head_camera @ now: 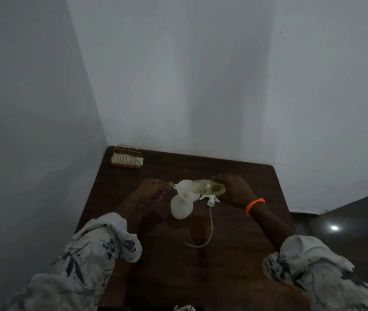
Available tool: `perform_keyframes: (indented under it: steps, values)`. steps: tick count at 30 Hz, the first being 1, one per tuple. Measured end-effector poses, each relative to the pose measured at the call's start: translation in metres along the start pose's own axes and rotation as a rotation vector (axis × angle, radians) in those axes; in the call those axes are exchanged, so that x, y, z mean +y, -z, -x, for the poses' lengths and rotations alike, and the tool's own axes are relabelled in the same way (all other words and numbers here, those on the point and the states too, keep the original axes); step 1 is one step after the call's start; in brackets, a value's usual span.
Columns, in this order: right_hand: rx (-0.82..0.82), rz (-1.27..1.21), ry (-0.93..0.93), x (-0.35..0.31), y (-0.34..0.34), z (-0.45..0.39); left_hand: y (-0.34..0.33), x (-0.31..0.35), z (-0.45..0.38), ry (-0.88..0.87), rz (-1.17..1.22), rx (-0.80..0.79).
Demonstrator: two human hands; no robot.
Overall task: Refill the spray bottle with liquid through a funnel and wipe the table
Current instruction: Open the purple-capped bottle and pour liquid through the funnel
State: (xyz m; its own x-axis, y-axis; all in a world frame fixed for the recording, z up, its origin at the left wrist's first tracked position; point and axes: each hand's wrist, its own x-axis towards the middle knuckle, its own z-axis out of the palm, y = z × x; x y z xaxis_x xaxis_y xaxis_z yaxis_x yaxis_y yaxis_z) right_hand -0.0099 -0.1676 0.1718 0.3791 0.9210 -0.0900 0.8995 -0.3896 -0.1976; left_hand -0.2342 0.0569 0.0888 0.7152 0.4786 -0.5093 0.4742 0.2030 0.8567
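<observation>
Nearest the camera, two floral-print sleeves point(84, 261) reach out over a dark wooden table point(234, 277). Between the forearms lies the thin white dip tube point(211, 223), curling from the detached spray head point(211, 199), which rests on the table just below the right hand. An orange bracelet point(254, 204) circles the right wrist. The white spray bottle point(181, 208) stands between the two hands, with a white funnel point(185, 190) seated in its neck. The left hand point(150, 190) pinches the funnel's rim tab with its fingertips; something small and purple shows under its palm, too dim to identify. The right hand point(234, 190) grips a clear refill bottle point(208, 187) of yellowish liquid, tipped sideways with its mouth over the funnel bowl. Beyond the left hand, in the far corner, sits a wire napkin holder point(127, 156).
</observation>
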Motion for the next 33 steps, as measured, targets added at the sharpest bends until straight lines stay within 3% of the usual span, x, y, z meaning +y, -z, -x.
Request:
perform_keyframes:
  steps: [33]
  values:
    - [0.008, 0.097, 0.042, -0.004, 0.014, 0.004, 0.001, 0.01, 0.008, 0.014, 0.016, -0.001]
